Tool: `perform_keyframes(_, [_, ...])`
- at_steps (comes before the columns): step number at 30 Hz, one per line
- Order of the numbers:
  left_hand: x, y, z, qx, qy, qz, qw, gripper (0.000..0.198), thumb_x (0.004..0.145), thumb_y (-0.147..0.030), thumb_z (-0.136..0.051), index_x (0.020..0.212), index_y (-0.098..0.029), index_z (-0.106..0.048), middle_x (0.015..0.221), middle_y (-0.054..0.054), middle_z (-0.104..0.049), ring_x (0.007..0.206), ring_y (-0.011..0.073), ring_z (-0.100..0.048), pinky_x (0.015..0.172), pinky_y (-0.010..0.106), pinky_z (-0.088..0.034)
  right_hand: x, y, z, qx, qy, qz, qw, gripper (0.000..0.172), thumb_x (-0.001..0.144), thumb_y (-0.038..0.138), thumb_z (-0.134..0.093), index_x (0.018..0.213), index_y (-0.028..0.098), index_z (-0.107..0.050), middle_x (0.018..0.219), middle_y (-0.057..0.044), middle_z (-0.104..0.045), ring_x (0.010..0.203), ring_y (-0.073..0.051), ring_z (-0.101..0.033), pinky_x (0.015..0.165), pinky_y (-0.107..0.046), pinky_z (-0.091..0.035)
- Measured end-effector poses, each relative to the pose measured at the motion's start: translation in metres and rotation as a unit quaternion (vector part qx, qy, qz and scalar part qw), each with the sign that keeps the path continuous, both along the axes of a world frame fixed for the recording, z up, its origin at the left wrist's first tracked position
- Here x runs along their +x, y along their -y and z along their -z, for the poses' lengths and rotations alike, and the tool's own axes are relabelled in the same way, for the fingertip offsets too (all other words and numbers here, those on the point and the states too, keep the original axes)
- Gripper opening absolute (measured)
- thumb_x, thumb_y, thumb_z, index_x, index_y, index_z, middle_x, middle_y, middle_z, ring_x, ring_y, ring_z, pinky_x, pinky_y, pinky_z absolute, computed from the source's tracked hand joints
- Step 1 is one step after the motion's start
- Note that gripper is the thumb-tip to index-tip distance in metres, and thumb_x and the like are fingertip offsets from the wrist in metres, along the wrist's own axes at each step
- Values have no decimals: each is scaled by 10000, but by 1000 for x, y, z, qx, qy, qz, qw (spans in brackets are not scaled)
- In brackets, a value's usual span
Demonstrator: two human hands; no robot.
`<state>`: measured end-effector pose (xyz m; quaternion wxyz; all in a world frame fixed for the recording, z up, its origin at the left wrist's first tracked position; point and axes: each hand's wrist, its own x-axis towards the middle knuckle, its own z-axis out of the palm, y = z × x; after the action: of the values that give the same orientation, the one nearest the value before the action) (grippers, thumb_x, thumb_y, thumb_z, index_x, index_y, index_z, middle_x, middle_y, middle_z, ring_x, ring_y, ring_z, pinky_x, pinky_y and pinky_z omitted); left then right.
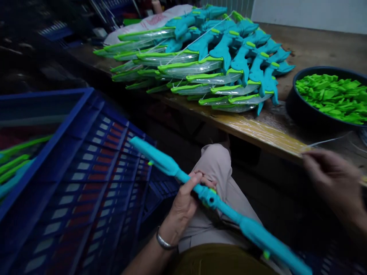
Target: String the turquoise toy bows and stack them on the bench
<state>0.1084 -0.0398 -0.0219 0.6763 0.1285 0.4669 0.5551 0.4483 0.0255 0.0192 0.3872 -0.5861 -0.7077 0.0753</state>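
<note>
My left hand (186, 198) is wrapped around the middle of a turquoise plastic toy bow (252, 225), close to a round hole in its grip. Small green pieces show along the bow, which slants over my lap from upper left to lower right. Off to the right, apart from the bow, my right hand (335, 179) pinches a thin white string (329, 140) at the table's front edge. Motion blurs this hand somewhat. On the table lies a pile of similar turquoise and green toy bows (223, 49), some with white strings.
A dark round basin (312, 116) of small green plastic pieces (329, 91) stands at the right on the wooden table (312, 44). Clear tape covers part of its edge. To my left is a blue slatted crate (94, 160) holding more turquoise and green parts. A white sack (149, 23) lies behind the pile.
</note>
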Motion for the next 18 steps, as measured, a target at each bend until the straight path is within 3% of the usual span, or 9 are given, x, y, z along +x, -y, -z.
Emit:
perform_keyframes(2, [3, 2, 1, 21, 8, 27, 999, 368, 787, -483, -819, 874, -163, -660, 605, 31, -705, 657, 215, -684, 920, 445, -569, -62, 17, -3, -12, -33, -176, 984, 90, 953, 185, -655, 991, 263, -679, 842, -31, -726, 694, -162, -676, 626, -281, -489])
perform_keyframes(4, [6, 5, 2, 12, 17, 51, 998, 427, 737, -484, -860, 938, -156, -675, 768, 81, -774, 705, 230, -709, 835, 407, -579, -111, 30, -5, -56, -43, -314, 947, 124, 999, 152, -546, 1010, 228, -642, 824, -18, -692, 673, -134, -646, 600, -243, -462])
perform_keyframes(6, [8, 8, 3, 5, 20, 57, 998, 452, 682, -442, -903, 963, -161, -686, 919, 105, -794, 800, 248, -727, 772, 365, -567, -140, 40, -7, -97, -14, -409, 907, 166, 1017, 147, -466, 934, 201, -599, 777, -13, -639, 615, -128, -568, 552, -252, -394])
perform_keyframes(8, [8, 10, 4, 33, 22, 43, 998, 374, 690, -397, -902, 894, -176, -682, 805, 50, -761, 764, 211, -695, 785, 341, -543, -149, 46, -11, -145, 18, -458, 877, 216, 1025, 159, -437, 843, 195, -548, 725, -1, -576, 576, -128, -477, 539, -273, -333])
perform_keyframes(11, [4, 12, 8, 87, 33, 35, 995, 287, 742, -325, -857, 713, -193, -603, 564, -34, -585, 621, 151, -576, 770, 320, -490, -145, 43, -14, -244, -16, -479, 843, 280, 1053, 261, -491, 790, 188, -552, 754, -9, -569, 670, -143, -508, 624, -271, -380])
perform_keyframes(14, [-1, 14, 10, 139, 43, 76, 986, 313, 783, -303, -805, 629, -194, -555, 541, -27, -535, 604, 152, -529, 732, 325, -444, -146, 28, -4, -362, -141, -420, 820, 382, 1028, 503, -591, 840, 177, -658, 843, -34, -645, 780, -164, -578, 703, -271, -438])
perform_keyframes(18, [-5, 20, 10, 200, 80, 120, 969, 163, 814, -281, -780, 765, -210, -641, 500, -43, -491, 596, 158, -539, 751, 337, -429, -170, 13, 28, -494, -386, -287, 724, 538, 848, 656, -768, 736, 135, -698, 687, -33, -653, 646, -131, -553, 637, -247, -435])
